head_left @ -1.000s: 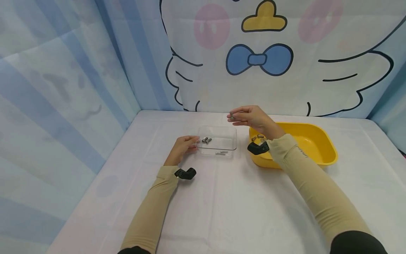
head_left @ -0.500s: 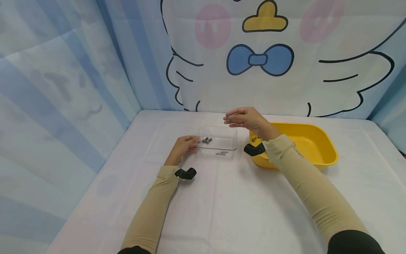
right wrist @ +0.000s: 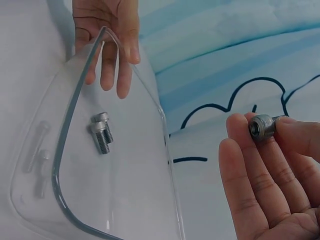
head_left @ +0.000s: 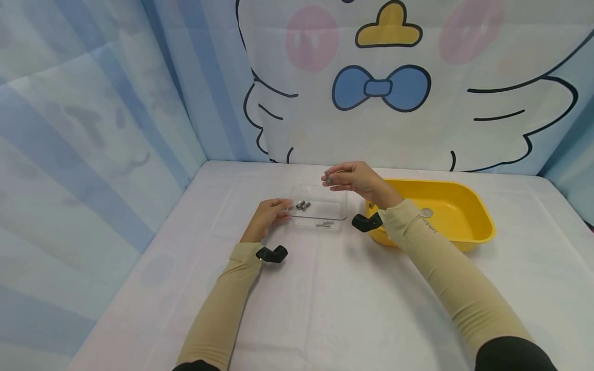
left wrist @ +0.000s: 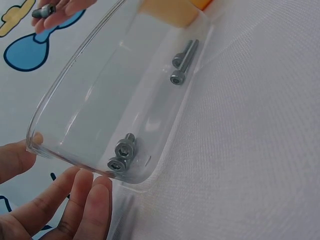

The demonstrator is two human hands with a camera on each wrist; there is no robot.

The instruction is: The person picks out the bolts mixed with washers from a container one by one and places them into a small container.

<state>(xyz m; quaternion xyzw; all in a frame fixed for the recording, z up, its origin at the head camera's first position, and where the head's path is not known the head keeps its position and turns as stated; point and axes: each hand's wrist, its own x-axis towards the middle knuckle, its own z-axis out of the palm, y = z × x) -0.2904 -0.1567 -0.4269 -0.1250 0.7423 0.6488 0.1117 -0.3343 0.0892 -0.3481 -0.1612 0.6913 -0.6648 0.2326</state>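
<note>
Just above the clear plastic box [head_left: 320, 218] is my right hand [head_left: 356, 180], thumb and fingertips pinching a short socket head screw [right wrist: 262, 128]. Its hex recess shows in the right wrist view. My left hand [head_left: 268, 217] holds the left end of the box, thumb and fingers at the corner. Inside, near that end, lie short thick socket head screws [left wrist: 125, 149]. Two longer, thinner socket head screws [left wrist: 180, 75] lie along the near side of the box.
A yellow plastic bin [head_left: 480, 216] stands right of the box, partly behind the right forearm. A silver disc [head_left: 427, 212] and a copper-coloured piece [head_left: 370, 204] are inside. White cloth [head_left: 352, 309] covers the table, and a printed curtain [head_left: 297, 118] hangs behind it.
My right hand, with the screw pinched in it, has moved left and slightly down from beside the yellow bin to over the clear box. The left hand stays on the box.
</note>
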